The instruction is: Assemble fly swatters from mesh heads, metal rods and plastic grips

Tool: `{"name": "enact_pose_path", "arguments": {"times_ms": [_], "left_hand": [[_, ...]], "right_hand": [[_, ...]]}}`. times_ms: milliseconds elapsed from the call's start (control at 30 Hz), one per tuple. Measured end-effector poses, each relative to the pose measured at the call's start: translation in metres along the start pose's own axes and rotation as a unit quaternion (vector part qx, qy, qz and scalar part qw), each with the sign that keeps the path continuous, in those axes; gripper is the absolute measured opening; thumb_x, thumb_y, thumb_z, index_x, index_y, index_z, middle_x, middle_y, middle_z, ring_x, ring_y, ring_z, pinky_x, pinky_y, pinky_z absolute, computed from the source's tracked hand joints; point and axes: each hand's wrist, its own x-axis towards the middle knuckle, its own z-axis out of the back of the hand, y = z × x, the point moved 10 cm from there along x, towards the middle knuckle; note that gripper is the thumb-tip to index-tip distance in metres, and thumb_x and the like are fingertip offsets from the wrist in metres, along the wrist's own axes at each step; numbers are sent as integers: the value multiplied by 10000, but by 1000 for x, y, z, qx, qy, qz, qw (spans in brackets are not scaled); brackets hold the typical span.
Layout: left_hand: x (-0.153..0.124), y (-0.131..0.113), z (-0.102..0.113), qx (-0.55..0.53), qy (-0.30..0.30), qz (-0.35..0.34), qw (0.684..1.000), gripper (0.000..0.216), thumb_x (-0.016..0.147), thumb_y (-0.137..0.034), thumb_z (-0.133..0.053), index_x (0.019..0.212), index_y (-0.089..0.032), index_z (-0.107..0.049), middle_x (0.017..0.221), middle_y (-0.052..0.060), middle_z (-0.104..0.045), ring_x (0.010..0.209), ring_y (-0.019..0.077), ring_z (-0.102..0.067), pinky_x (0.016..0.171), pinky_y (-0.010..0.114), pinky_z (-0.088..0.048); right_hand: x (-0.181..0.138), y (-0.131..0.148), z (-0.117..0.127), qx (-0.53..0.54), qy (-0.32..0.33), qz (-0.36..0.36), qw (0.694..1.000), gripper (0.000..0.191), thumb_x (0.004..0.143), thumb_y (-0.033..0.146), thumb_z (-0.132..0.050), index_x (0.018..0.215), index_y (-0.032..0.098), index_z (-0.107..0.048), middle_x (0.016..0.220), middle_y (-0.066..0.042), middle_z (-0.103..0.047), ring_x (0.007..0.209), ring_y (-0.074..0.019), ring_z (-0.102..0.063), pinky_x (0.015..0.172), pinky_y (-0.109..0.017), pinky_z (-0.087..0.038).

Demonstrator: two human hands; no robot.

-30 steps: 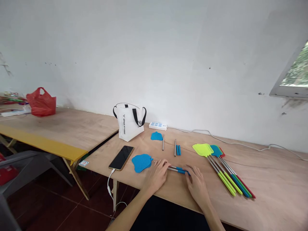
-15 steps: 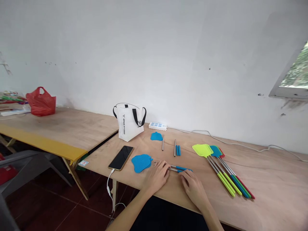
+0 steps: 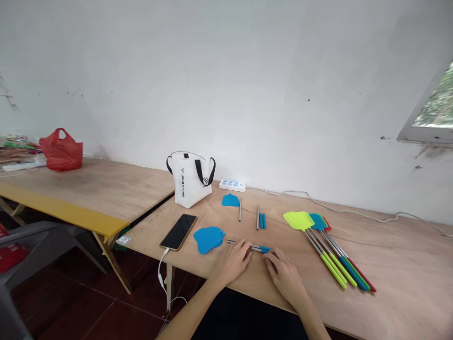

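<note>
Two metal rods [image 3: 255,247] with blue handle sleeves lie side by side across the table in front of me. My left hand [image 3: 235,257] is closed over their bare metal part, with the rod ends poking out to its left. At the other end, my right hand [image 3: 282,267] has its fingers curled round the blue sleeves, partly hiding them. Left of my left hand is a small pile of blue fly swatter heads [image 3: 208,239]. Farther back are another blue swatter head [image 3: 230,200], a loose metal tube [image 3: 240,209], a second tube [image 3: 258,217] and two blue sleeves [image 3: 262,221].
Several fly swatters [image 3: 336,264] with lime, blue and red parts lie to the right. A phone [image 3: 178,232] on a white cable is at the left edge. Behind stand a white bag [image 3: 191,182] and a power strip [image 3: 232,184]. A red plastic bag [image 3: 63,151] sits on the other table.
My right hand has slid slightly left along the blue sleeves, covering their right ends. My left hand has shifted a little right, showing more of the rod ends.
</note>
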Motion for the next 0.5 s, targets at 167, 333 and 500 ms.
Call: {"name": "enact_pose_path", "arguments": {"times_ms": [167, 333, 500], "left_hand": [[-1, 0, 0, -3, -7, -3, 1000, 134, 1026, -210, -480, 1109, -246, -579, 1131, 34, -674, 1036, 228, -643, 866, 329, -477], [-2, 1, 0, -14, -15, -6, 1000, 210, 1020, -217, -488, 1209, -248, -573, 1213, 47, -695, 1125, 247, -636, 947, 371, -483], [-3, 1, 0, 8, -14, -3, 1000, 280, 1028, -245, -494, 1294, -242, -581, 1255, 59, -694, 1171, 263, -630, 1001, 393, -477]], "right_hand": [[0, 1, 0, 1, 0, -3, 1000, 273, 1029, 258, -390, 972, 291, -655, 985, -37, -669, 909, -212, -668, 806, -358, -555], [0, 0, -1, 2, 5, -4, 1000, 265, 1026, 248, -398, 957, 293, -650, 977, -35, -664, 915, -215, -668, 801, -359, -555], [-1, -3, -4, 0, 9, -6, 1000, 267, 1029, 252, -392, 969, 284, -650, 988, -39, -664, 910, -213, -664, 813, -368, -553]]}}
